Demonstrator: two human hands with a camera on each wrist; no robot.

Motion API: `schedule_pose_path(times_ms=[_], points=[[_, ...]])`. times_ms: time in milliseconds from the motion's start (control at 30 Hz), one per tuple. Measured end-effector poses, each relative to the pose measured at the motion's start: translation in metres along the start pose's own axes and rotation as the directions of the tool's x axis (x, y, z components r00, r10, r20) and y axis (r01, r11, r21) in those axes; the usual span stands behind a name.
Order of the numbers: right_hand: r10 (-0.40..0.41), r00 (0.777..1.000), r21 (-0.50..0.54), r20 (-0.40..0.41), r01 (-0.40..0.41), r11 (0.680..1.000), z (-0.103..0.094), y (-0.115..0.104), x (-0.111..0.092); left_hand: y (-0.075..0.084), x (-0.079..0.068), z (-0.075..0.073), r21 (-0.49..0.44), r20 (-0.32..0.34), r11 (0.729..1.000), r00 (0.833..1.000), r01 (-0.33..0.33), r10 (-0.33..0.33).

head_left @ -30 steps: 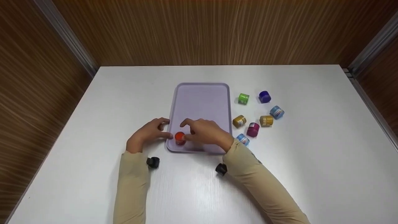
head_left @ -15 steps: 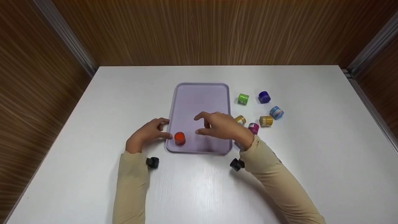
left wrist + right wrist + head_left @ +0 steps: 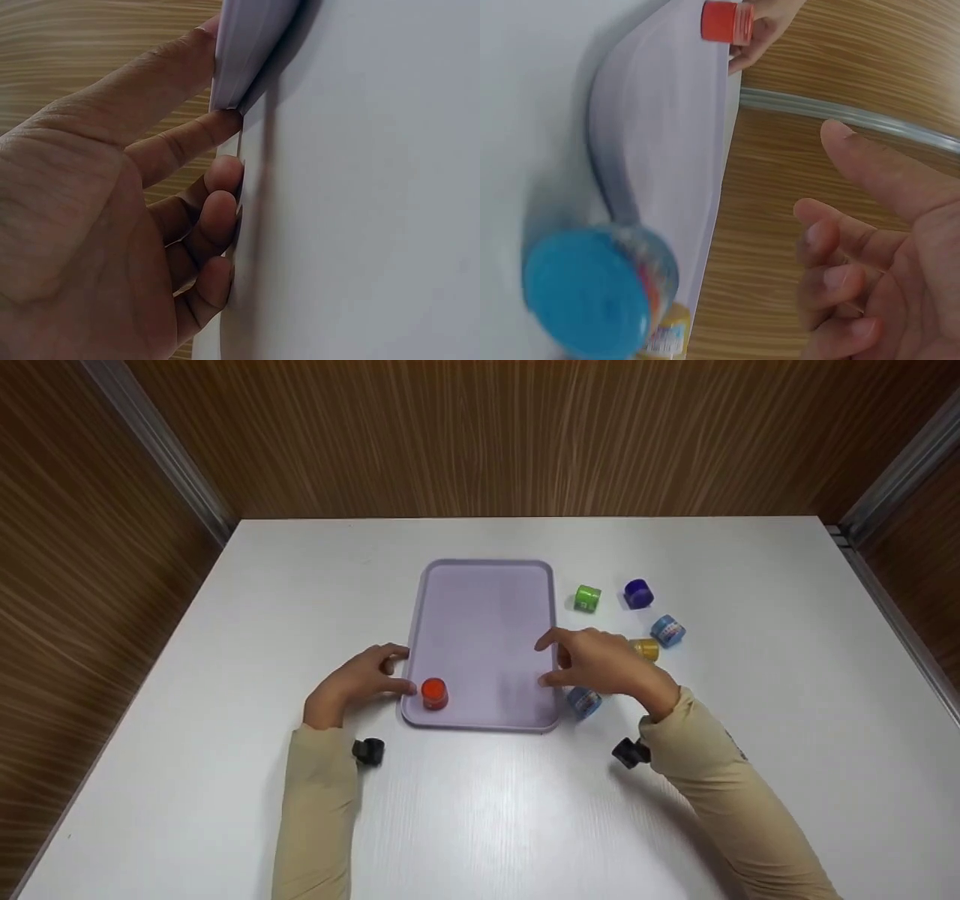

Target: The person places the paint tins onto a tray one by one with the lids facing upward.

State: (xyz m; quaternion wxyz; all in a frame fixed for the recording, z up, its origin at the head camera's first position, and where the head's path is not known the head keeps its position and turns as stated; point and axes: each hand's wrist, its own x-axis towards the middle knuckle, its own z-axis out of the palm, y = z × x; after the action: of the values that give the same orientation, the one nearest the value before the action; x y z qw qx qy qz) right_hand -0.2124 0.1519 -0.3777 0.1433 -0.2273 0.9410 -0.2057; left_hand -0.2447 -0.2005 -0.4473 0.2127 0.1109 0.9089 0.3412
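Note:
At the left side of a lilac tray (image 3: 487, 600), my left hand (image 3: 360, 679) holds the rim, thumb over it and forefinger along the outer wall. In the left wrist view the other fingers curl loosely by the tabletop. A small red paint jar (image 3: 434, 694) stands upright in the tray's near left corner, beside that thumb. My right hand (image 3: 600, 660) hovers over the tray's right edge, thumb and forefinger spread, nothing between them. Close to it lies a blue-capped jar (image 3: 584, 702), large in the right wrist view, with a yellow jar (image 3: 669, 335) behind.
Right of the tray lie a green jar (image 3: 587, 598), a purple jar (image 3: 638, 594), another blue jar (image 3: 667, 631) and a yellow jar (image 3: 646, 649) partly covered by my right hand. Wood-grain panels (image 3: 480, 435) border the white table (image 3: 465, 810).
My right hand has withdrawn from the red jar and moved right, to the tray's right edge, now covering the magenta jar. My left hand and the tray stay put.

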Motion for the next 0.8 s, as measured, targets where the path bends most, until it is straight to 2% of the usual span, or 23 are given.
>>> schedule_pose_path(times_ms=[200, 433, 633, 800], points=[[0.008, 1.000, 0.017, 0.022, -0.009, 1.000, -0.003, 0.020, -0.011, 0.000, -0.001, 0.000, 0.022, -0.008, 1.000, 1.000, 0.004, -0.004], [0.018, 1.000, -0.077, -0.003, -0.018, 0.997, 0.000, 0.034, -0.022, 0.001, -0.002, 0.000, 0.016, -0.011, 1.000, 1.000, 0.001, -0.001], [0.080, 0.995, -0.023, 0.067, -0.078, 0.997, 0.003, 0.040, -0.026, -0.002, 0.000, 0.000, 0.016, -0.005, 1.000, 1.000, -0.013, 0.013], [0.088, 0.994, 0.002, 0.071, -0.089, 0.996, 0.007, 0.045, -0.028, -0.001, 0.001, 0.000, 0.013, -0.003, 1.000, 1.000, -0.005, 0.005]])
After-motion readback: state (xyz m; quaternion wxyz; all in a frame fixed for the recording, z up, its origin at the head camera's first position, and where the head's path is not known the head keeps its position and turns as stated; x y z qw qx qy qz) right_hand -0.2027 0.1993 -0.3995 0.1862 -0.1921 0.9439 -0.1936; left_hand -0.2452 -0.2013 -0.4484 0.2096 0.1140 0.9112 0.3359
